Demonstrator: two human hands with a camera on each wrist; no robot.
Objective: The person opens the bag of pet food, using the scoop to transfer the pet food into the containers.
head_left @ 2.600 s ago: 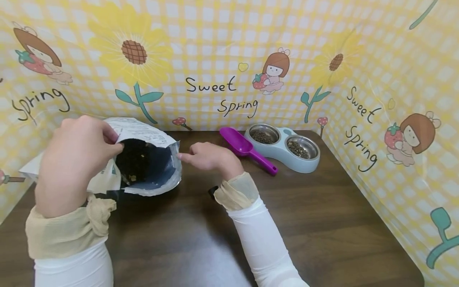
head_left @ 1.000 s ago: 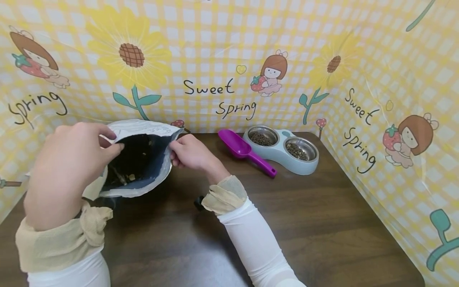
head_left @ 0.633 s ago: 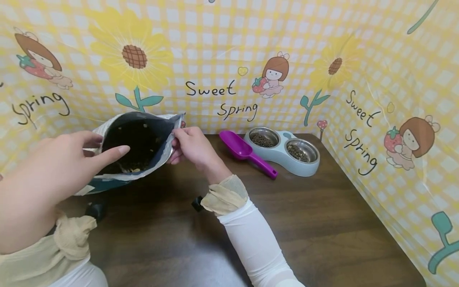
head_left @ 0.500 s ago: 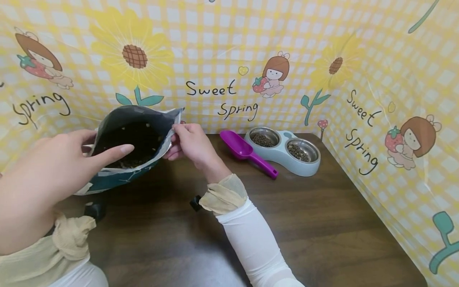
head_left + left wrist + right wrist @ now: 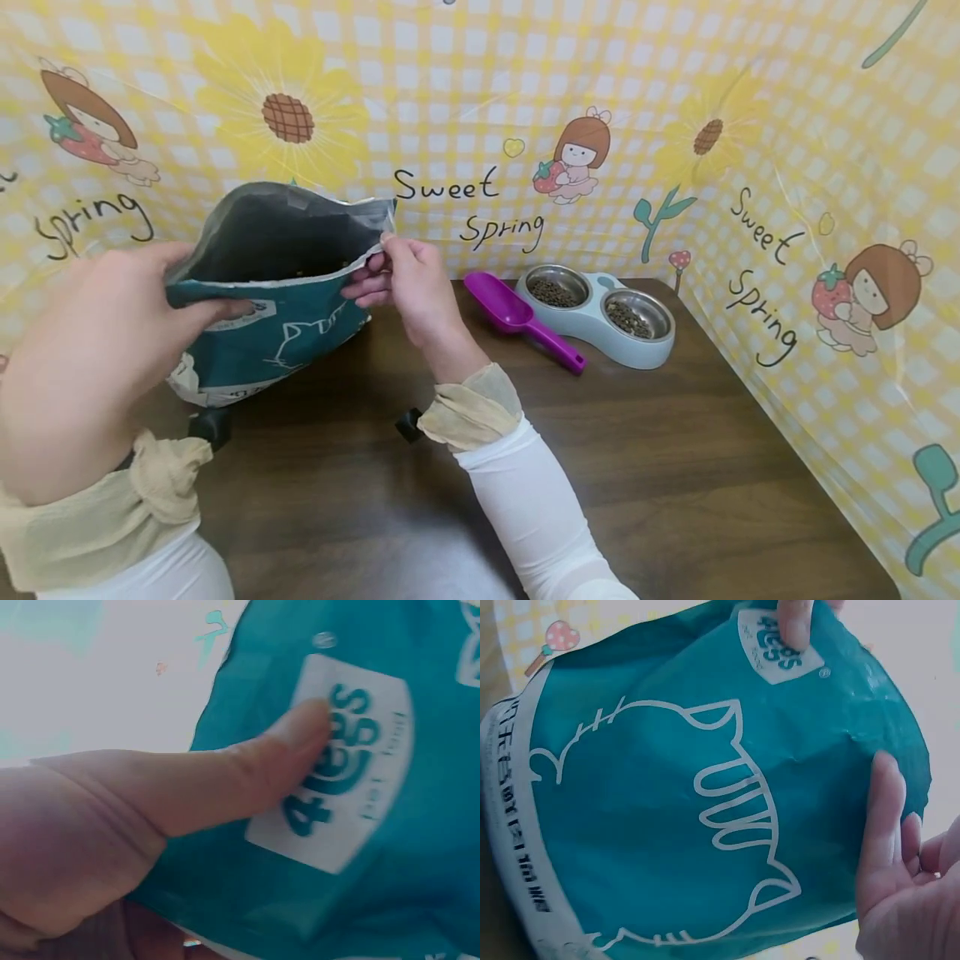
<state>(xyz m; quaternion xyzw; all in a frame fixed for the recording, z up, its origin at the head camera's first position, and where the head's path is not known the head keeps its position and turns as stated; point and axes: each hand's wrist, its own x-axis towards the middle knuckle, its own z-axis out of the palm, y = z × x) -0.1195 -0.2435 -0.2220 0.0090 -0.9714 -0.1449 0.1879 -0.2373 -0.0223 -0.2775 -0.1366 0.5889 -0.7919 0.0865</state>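
A teal pet food bag (image 5: 300,333) with a white cat outline stands at the left of the table, its mouth gaping and dark inside. My left hand (image 5: 97,333) grips its left edge. In the left wrist view the left thumb (image 5: 292,742) lies across the white label of the bag (image 5: 390,885). At the right end of the rim, my right hand (image 5: 423,292) pinches the bag between thumb and fingers. The right wrist view shows the right hand's fingers (image 5: 885,810) against the bag's front (image 5: 652,825); the lower part is pale with dark print.
A purple scoop (image 5: 517,312) lies right of the bag. It sits beside a light blue double feeder (image 5: 577,321) whose two metal bowls hold brown kibble. Yellow checked cloth (image 5: 450,100) walls in the back and right of the brown table (image 5: 337,500).
The bag has tilted upright, so its teal front shows and the kibble inside is mostly hidden. My left thumb has moved onto its front. My right hand has gone from touching to pinching the rim.
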